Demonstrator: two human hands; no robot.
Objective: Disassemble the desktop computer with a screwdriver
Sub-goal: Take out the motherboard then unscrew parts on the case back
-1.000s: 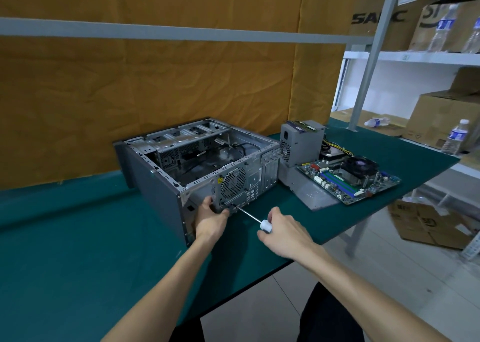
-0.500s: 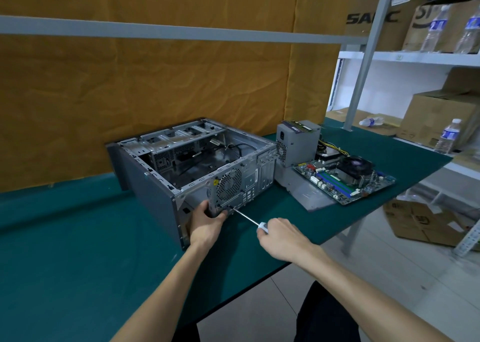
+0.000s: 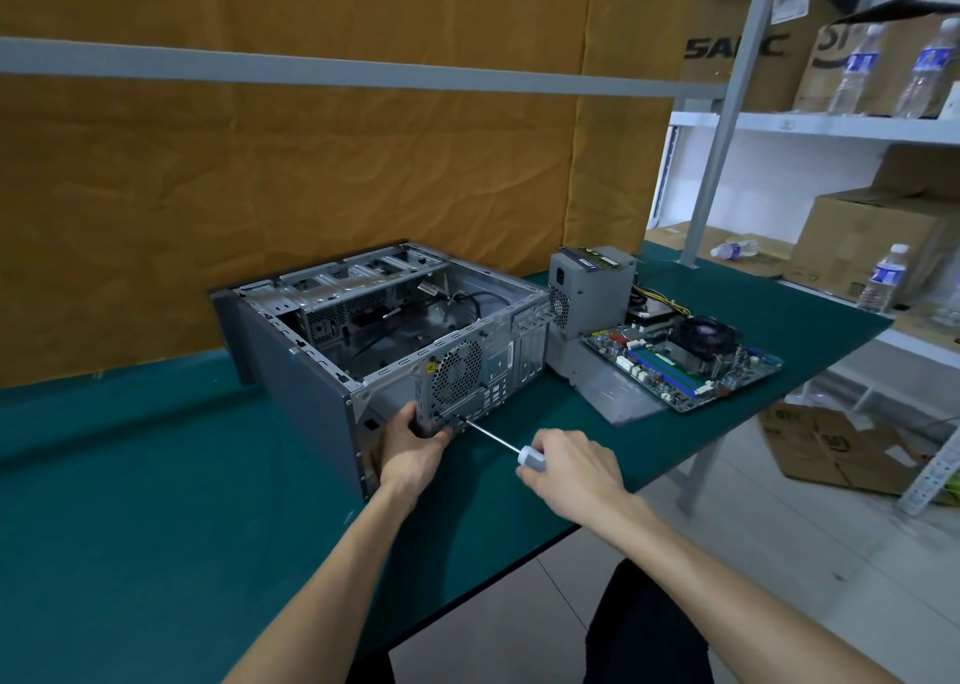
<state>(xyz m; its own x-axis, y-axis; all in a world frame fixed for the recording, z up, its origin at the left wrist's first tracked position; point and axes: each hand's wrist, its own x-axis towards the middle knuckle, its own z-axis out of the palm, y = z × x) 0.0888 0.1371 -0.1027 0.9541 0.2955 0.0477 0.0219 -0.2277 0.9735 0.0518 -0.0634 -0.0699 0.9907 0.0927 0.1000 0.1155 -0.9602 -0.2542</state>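
One open computer case (image 3: 363, 351) lies on its side on the green table (image 3: 130, 501), near the front edge. The left hand (image 3: 413, 449) curls its fingers around a dark part at the case's rear panel; the right hand (image 3: 569, 468), at 4 o'clock from it, wraps the one screwdriver (image 3: 498, 442), tip at the panel. At 3 o'clock of the case sit one power supply (image 3: 592, 288) and one motherboard (image 3: 685, 361). Inside the case lie black cables. Bare tabletop spreads at 9 o'clock

The person is showing two bare forearms with no sleeves reaching the left hand (image 3: 415, 455) or right hand (image 3: 574, 468), and is wearing dark trousers (image 3: 649, 631).
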